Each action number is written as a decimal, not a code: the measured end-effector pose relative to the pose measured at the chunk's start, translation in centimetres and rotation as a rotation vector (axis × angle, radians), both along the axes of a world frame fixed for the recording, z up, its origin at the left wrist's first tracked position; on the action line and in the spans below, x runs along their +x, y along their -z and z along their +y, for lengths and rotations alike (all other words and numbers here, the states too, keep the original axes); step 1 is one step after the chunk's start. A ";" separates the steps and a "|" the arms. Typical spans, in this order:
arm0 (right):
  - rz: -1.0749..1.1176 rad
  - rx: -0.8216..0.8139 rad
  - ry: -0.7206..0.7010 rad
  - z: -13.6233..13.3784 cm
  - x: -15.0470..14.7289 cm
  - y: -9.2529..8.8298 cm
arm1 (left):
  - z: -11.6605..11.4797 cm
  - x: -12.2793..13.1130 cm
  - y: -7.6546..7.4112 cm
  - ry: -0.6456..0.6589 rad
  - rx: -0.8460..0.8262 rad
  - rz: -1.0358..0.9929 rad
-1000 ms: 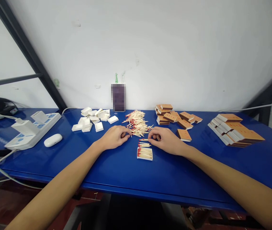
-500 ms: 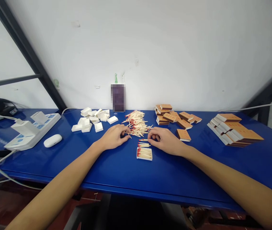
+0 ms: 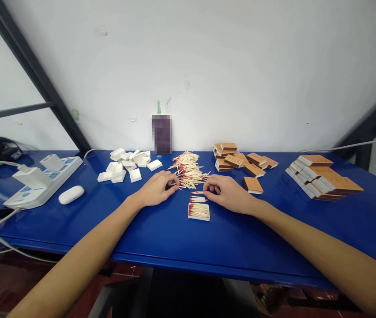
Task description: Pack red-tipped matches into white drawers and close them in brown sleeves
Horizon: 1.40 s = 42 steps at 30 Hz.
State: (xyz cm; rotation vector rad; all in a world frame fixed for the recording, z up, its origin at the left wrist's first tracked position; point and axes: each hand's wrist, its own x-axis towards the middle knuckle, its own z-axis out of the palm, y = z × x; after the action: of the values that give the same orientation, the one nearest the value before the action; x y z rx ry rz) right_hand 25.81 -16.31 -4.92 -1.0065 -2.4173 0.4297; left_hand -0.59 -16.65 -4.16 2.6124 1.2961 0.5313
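My right hand [image 3: 227,192] pinches the end of a matchstick [image 3: 197,192] between thumb and fingertips, its red head pointing left. Just below it, several matchsticks [image 3: 197,199] lie side by side on the blue table. Nearer to me is a white matchbox tray [image 3: 198,218] with red-headed matches [image 3: 198,210] in it. At the left edge of the loose match pile [image 3: 189,170], my left hand [image 3: 158,188] has its fingers curled and thumb close to them; whatever is between the tips is too small to make out.
White matchbox trays [image 3: 118,168] lie heaped at the left back. Orange matchbox sleeves [image 3: 254,170] are scattered right of the pile, and stacked matchboxes [image 3: 327,179] stand farther right. A power strip [image 3: 39,190], a white earbud case [image 3: 71,194] and cables occupy the left end.
The view has shifted very slightly. Both hands stay in almost the same places, the right one with the matchstick; a match end that showed by my left thumb is now less visible.
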 end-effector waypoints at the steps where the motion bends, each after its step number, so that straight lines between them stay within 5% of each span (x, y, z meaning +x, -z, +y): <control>1: -0.002 0.003 -0.002 0.0 0.0 0.0 | 0.0 0.0 0.0 0.000 -0.007 0.000; 42: 0.083 -0.138 -0.009 -0.4 -0.4 0.2 | -1.6 3.8 0.2 0.036 0.089 0.030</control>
State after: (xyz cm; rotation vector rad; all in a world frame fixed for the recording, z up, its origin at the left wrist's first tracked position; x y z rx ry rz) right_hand 25.37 -16.68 -5.12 -1.0154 -2.3450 0.6363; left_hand 3.21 -18.21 -4.35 2.7202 1.2593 0.5587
